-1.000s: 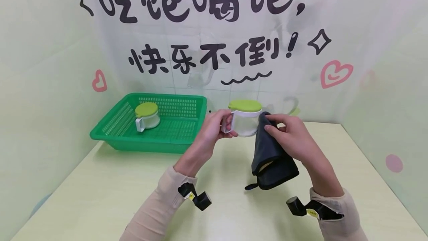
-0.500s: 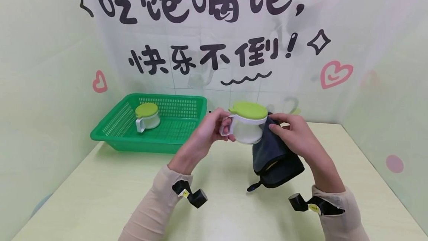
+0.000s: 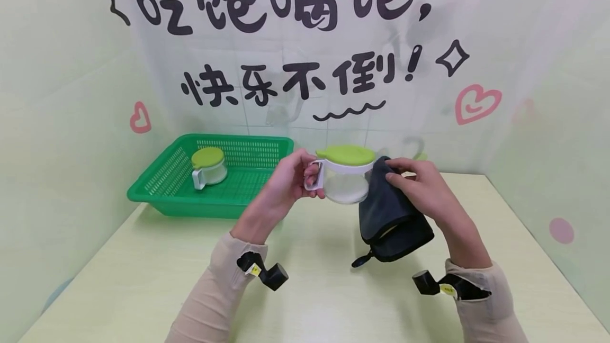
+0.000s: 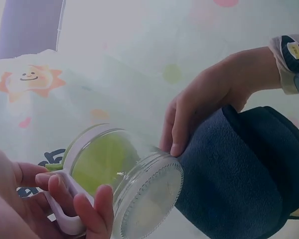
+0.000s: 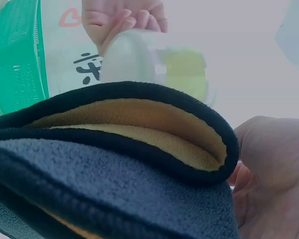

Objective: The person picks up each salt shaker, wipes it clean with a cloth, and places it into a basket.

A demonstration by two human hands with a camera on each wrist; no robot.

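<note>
A clear glass seasoning jar (image 3: 346,181) with a white collar and handle and a green lid is held up over the table. My left hand (image 3: 292,176) grips it by the handle, fingers curled through the loop. My right hand (image 3: 419,184) pinches a folded dark grey cloth (image 3: 391,210) between thumb and fingers, close against the jar's right side. The cloth (image 4: 229,174) meets the glass in the left wrist view. In the right wrist view the folds show black edging and a tan inner side, and the cloth (image 5: 114,174) hides part of the jar.
At the back left of the pale table (image 3: 305,300) stands a green plastic basket (image 3: 209,208). Inside it sits a second jar (image 3: 209,167) with a green lid and white handle. A printed curtain (image 3: 286,110) hangs behind the table.
The jar tilted its lid forward and shifted right, then came back left and more level. The left forearm moved slightly left, while the cloth swung a little to the right with the right hand.
</note>
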